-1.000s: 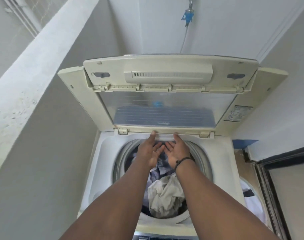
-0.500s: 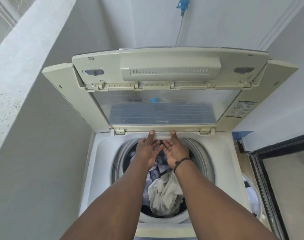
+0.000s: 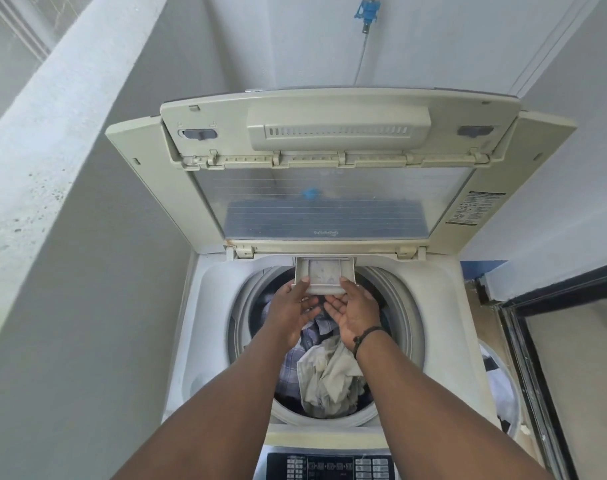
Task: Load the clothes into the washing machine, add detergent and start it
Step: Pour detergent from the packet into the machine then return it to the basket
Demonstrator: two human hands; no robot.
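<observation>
— Head camera first: what do you have in front of you?

— I'm looking down into the washing machine (image 3: 205,341), a top-loader with its folding lid (image 3: 340,188) standing upright against the wall. The clothes (image 3: 324,375) lie in the drum (image 3: 404,327): a pale crumpled piece on top, checked blue fabric under it.

— And my hands?

— Both reach over the drum to the detergent drawer (image 3: 325,273), which sticks out from the back rim just under the lid hinge. Its tray looks pale with faint residue inside. The left hand (image 3: 290,315) grips the drawer's front left corner, thumb on top, fingers (image 3: 310,301) curled beneath. The right hand (image 3: 355,317) holds the front right corner the same way, thumb on the edge, fingers cupped under the lip. A dark band (image 3: 366,336) circles the right wrist.

— Anything else nearby?

— The control panel (image 3: 329,465) shows at the bottom edge. A blue tap (image 3: 366,10) with a thin hose sits on the wall above. A basket (image 3: 499,386) with white laundry stands to the right of the machine, beside a dark door frame (image 3: 537,358).
</observation>
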